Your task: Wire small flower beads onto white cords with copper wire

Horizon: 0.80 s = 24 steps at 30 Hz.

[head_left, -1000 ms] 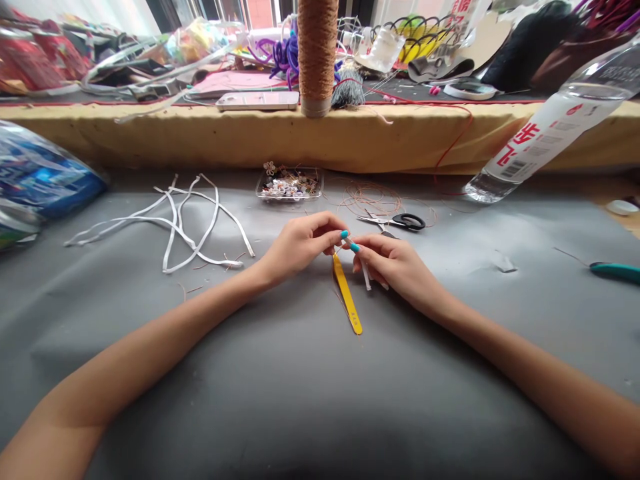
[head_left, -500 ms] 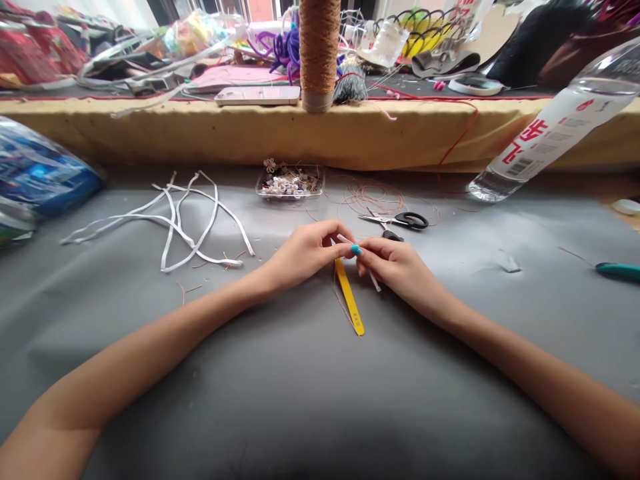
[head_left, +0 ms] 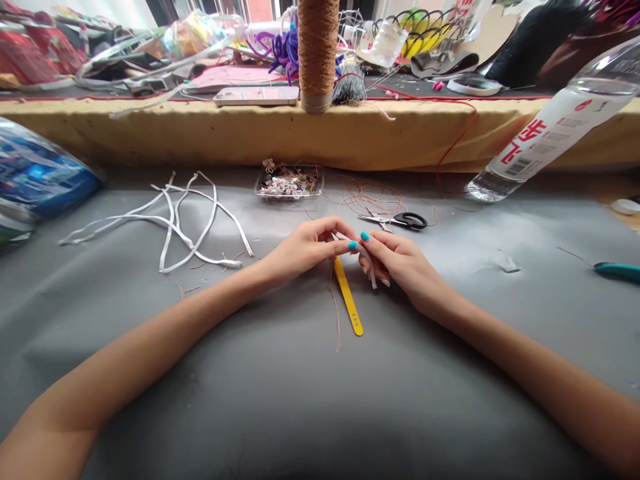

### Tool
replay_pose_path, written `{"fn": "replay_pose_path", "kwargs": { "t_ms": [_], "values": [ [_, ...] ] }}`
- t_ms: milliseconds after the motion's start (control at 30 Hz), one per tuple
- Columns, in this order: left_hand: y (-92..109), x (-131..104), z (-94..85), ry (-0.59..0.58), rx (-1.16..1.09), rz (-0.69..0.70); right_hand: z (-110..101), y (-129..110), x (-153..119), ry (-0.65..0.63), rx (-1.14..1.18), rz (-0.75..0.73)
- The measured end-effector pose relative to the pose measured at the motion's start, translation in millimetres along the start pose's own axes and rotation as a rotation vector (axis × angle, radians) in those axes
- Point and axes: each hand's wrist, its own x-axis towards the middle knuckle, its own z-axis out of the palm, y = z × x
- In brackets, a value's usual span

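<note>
My left hand (head_left: pixel 313 245) pinches a short white flat cord (head_left: pixel 371 265) between thumb and fingers. The cord curves down to the right, its lower end loose. Against that cord my right hand (head_left: pixel 403 263) is closed, thumb uppermost at the bend and other fingers behind it. Below my left fingers a yellow strap (head_left: pixel 349 297) with small holes slants toward me; its upper end is hidden by the hand, and I cannot tell whether it is gripped. A thin brown thread (head_left: pixel 337 313) trails down beside the strap.
Black-handled scissors (head_left: pixel 411 221) lie behind my right hand, near coiled brown thread (head_left: pixel 370 195). A clear tray (head_left: pixel 290 195) holds small beads. White cords (head_left: pixel 175 220) lie at left. A leaning water bottle (head_left: pixel 540 143) and a teal-handled tool (head_left: pixel 617 271) are at right.
My right thumb has lifted and moved apart from my left thumb. The white cord now bends more. The brown thread has swung away from the yellow strap.
</note>
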Motion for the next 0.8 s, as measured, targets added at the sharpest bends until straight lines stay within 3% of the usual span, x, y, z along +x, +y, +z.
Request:
{"fn": "replay_pose_path", "kwargs": {
  "t_ms": [133, 233, 333, 467, 633, 700, 800],
  "values": [
    [2.9, 0.4, 1.2, -0.120, -0.151, -0.111, 1.5, 1.5, -1.7, 0.044, -0.038, -0.012],
    [0.8, 1.4, -2.5, -0.121, -0.023, -0.081, 1.9, 3.4, -1.9, 0.065, -0.089, -0.028],
    [-1.3, 2.5, -11.4, -0.085, 0.319, 0.050, 0.6, 3.7, -1.9, 0.116, -0.201, -0.083],
    [-0.8, 0.5, -18.9, -0.070, 0.665, 0.285, -2.7, 4.0, -2.4, 0.159, -0.598, -0.283],
    [-3.0, -10.0, -2.8, 0.161, 1.077, 0.591, -3.3, 11.2, -1.1, 0.134, -1.018, -0.393],
    [-4.7, -14.3, 7.2, 0.189, 1.126, 0.641, -2.4, 11.9, -0.4, 0.177, -1.031, -0.375],
    [-6.0, -17.6, 17.0, 0.245, 1.091, 0.630, -1.7, 8.4, 0.0, 0.248, -0.836, -0.297]
  ]
}}
